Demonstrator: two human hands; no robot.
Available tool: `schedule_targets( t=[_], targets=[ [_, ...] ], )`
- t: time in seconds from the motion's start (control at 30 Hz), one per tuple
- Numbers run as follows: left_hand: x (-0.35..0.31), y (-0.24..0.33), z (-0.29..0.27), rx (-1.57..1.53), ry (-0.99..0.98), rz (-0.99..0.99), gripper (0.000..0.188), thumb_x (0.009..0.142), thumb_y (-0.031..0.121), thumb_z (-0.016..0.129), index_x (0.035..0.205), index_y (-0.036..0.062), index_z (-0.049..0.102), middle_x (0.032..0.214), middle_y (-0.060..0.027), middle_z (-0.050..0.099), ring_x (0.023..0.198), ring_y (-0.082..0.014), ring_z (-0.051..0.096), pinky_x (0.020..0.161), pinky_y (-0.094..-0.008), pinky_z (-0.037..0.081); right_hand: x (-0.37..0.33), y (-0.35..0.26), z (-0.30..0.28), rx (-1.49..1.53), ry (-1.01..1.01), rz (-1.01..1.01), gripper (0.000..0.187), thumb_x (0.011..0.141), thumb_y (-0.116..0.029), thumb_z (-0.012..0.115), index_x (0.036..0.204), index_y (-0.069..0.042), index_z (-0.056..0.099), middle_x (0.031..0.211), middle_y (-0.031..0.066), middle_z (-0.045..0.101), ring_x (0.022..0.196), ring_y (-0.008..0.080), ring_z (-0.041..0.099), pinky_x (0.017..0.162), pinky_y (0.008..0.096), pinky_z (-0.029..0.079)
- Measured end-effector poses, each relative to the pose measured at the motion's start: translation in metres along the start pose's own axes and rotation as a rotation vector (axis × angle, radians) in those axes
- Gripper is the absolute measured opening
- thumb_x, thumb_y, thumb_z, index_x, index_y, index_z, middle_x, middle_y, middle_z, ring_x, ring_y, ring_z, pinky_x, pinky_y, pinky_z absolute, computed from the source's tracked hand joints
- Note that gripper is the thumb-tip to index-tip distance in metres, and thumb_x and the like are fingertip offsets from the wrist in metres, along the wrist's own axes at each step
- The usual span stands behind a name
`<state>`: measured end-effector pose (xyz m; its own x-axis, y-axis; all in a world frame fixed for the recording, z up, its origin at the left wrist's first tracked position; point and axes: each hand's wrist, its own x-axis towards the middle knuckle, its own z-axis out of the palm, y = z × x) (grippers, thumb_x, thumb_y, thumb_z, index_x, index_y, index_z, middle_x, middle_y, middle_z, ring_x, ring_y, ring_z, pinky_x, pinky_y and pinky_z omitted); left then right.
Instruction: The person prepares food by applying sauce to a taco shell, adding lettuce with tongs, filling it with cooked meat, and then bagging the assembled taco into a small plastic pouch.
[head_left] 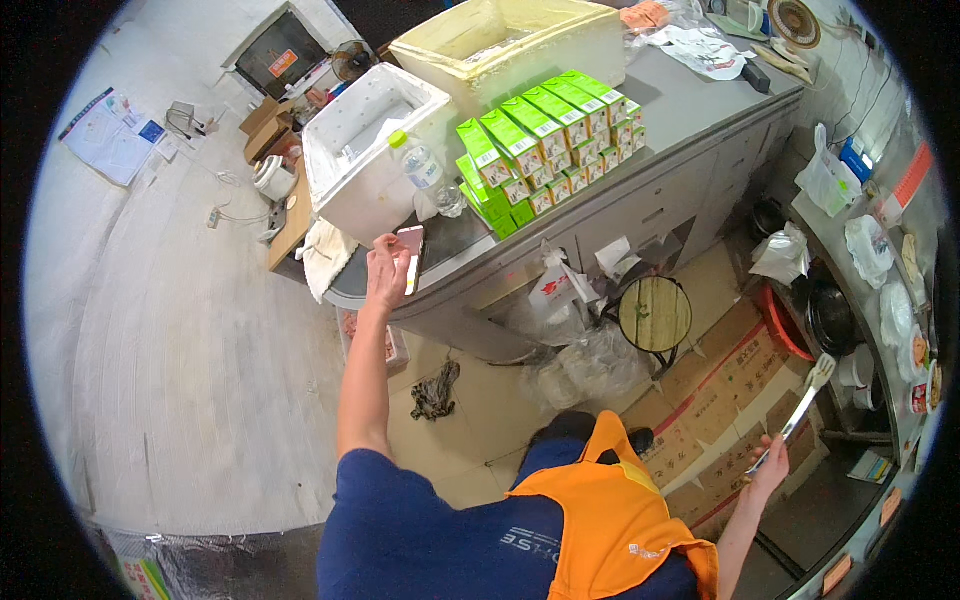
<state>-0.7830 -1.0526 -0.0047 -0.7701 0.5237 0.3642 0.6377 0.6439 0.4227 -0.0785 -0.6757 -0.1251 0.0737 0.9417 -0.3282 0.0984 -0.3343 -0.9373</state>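
At the rounded near corner of the grey counter (690,100), my left hand (384,266) has its fingers bent over the left edge of a phone (412,258) with a pinkish top and a pale lower part. Whether the phone rests on the counter or is lifted slightly is hard to tell. Just beyond it stands a clear plastic bottle (425,172) with a green cap. Low on the right, my right hand (768,463) is closed around the handle of a long metal utensil with a pronged, fork-like end (806,408), which points up and away over the floor.
Green-topped boxes (545,125) are stacked on the counter beside a white foam box (330,130) and a yellowish foam box (590,50). Below are a round stool (655,314), plastic bags (590,370) and cardboard (740,400). Right, a shelf holds a red basin (785,325) and bags.
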Motion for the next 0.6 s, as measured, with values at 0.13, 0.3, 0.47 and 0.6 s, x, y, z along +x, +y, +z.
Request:
schedule_targets(
  t=[0.13, 0.3, 0.47, 0.6],
  targets=[
    [0.014, -0.005, 0.001, -0.257, 0.205, -0.031, 0.043, 0.100, 0.030, 0.058, 0.128, 0.0001, 0.045, 0.108, -0.0262, 0.069, 0.101, -0.0406, 0.065, 0.096, -0.0480, 0.048, 0.025, -0.015, -0.029, 0.071, 0.027, -0.038, 0.033, 0.106, -0.039, 0.065, 0.111, -0.006, 0.069, 0.088, -0.0002, 0.071, 0.066, 0.0046, 0.059, 0.054, 0.0220, 0.048],
    [0.015, 0.008, 0.025, -0.141, 0.210, -0.039, 0.049, 0.101, 0.038, 0.058, 0.126, -0.0031, 0.046, 0.108, -0.0286, 0.068, 0.099, -0.0452, 0.066, 0.089, -0.0503, 0.050, 0.046, 0.027, -0.053, 0.084, 0.029, 0.098, 0.036, 0.105, -0.041, 0.066, 0.113, -0.006, 0.068, 0.091, 0.0019, 0.072, 0.065, 0.0054, 0.057, 0.052, 0.0230, 0.047],
    [-0.005, 0.022, 0.015, 0.177, 0.236, -0.096, 0.036, 0.104, 0.032, 0.050, 0.121, 0.0006, 0.048, 0.098, -0.0312, 0.067, 0.090, -0.0488, 0.065, 0.082, -0.0579, 0.047, 0.042, 0.012, -0.053, 0.052, -0.011, 0.108, 0.035, 0.106, -0.040, 0.065, 0.109, -0.006, 0.068, 0.088, 0.0008, 0.070, 0.063, 0.0055, 0.057, 0.052, 0.0233, 0.047],
    [-0.052, 0.049, -0.007, 0.138, 0.615, -0.238, 0.028, 0.106, 0.028, 0.043, 0.108, 0.0014, 0.051, 0.089, -0.0296, 0.063, 0.081, -0.0483, 0.061, 0.075, -0.0583, 0.043, 0.049, 0.007, -0.054, 0.031, -0.027, 0.122, 0.032, 0.107, -0.038, 0.063, 0.111, -0.006, 0.068, 0.085, 0.0005, 0.068, 0.064, 0.0064, 0.058, 0.054, 0.0244, 0.047]
  ],
)
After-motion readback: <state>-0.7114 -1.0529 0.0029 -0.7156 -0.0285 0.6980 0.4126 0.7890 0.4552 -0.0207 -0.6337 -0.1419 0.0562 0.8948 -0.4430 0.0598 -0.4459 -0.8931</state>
